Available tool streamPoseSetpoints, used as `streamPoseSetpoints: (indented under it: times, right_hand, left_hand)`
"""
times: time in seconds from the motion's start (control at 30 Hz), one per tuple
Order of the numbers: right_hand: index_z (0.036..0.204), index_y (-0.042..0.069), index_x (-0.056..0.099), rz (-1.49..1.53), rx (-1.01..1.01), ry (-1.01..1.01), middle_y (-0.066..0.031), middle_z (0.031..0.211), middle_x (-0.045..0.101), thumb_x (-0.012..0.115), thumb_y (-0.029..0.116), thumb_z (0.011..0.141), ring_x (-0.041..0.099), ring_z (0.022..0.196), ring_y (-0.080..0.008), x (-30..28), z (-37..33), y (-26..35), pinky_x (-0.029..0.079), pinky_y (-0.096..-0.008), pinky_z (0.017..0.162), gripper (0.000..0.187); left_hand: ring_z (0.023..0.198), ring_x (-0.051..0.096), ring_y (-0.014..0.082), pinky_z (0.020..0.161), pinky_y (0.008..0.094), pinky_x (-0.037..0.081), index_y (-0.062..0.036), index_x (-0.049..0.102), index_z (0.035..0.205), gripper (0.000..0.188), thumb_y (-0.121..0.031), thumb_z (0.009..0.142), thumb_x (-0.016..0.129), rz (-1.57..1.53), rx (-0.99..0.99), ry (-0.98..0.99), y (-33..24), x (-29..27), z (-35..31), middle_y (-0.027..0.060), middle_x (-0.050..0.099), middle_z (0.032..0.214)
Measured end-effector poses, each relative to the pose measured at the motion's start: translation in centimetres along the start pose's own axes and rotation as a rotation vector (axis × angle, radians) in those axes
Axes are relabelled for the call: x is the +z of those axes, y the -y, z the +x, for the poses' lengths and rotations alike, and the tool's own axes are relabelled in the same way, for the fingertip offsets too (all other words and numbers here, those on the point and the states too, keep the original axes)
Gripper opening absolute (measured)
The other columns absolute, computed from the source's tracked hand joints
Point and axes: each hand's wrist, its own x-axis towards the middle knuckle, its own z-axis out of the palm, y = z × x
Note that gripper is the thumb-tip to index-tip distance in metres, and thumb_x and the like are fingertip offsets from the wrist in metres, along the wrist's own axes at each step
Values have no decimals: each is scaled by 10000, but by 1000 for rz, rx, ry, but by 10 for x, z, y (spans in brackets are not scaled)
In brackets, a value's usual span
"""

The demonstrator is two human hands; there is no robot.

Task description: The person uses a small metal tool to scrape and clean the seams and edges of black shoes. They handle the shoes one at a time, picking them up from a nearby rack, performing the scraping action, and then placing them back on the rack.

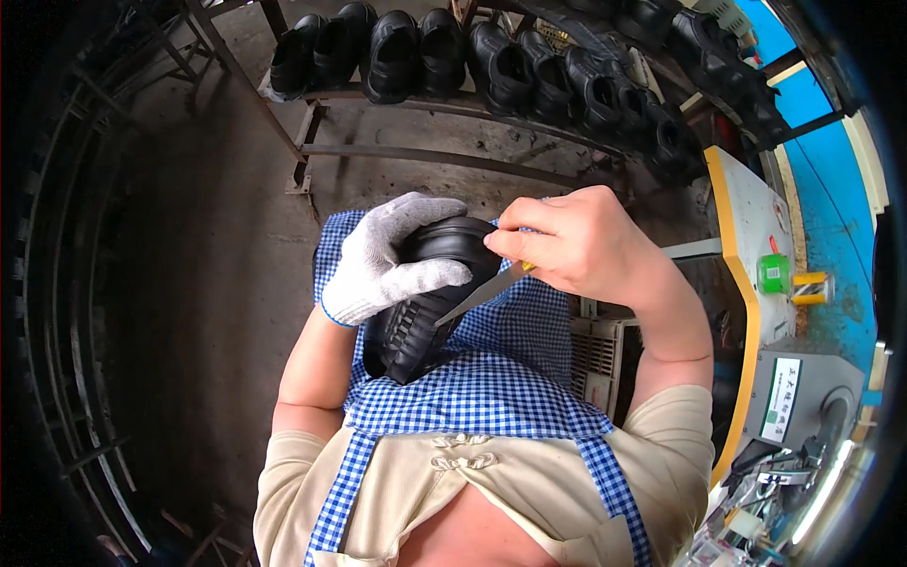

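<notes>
My left hand (378, 265), in a white knitted glove, grips a black shoe (416, 326) above my lap, fingers over one end and thumb across it. The shoe's rounded end points away from me; its other end rests against my blue checked apron (491, 387). Bare, my right hand (581, 236) is closed round the yellow handle of a knife (484, 295). The narrow blade slants down to the left, its tip at the shoe's right side. Thumb and forefinger of that hand pinch close to the shoe's far edge; whether they touch it is hard to tell.
Several black shoes (444, 52) stand in a row on a metal rack (425, 156) ahead. To the right are a yellow-edged table (732, 217), a green roll (773, 274) and a grey machine (803, 397). A plastic crate (595, 364) sits below. Metal racks (71, 359) line the left.
</notes>
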Motion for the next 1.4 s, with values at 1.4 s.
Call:
streamPoseSetpoints:
  times: [1.4]
  right_hand:
    - [775, 61, 562, 224, 128, -205, -71, 733, 603, 742, 73, 638, 627, 613, -231, 44, -1, -30, 500, -326, 542, 226]
  left_hand:
    - [968, 647, 201, 900, 322, 511, 2, 675, 1128, 612, -298, 651, 916, -141, -110, -29, 16, 9, -1, 83, 662, 1044]
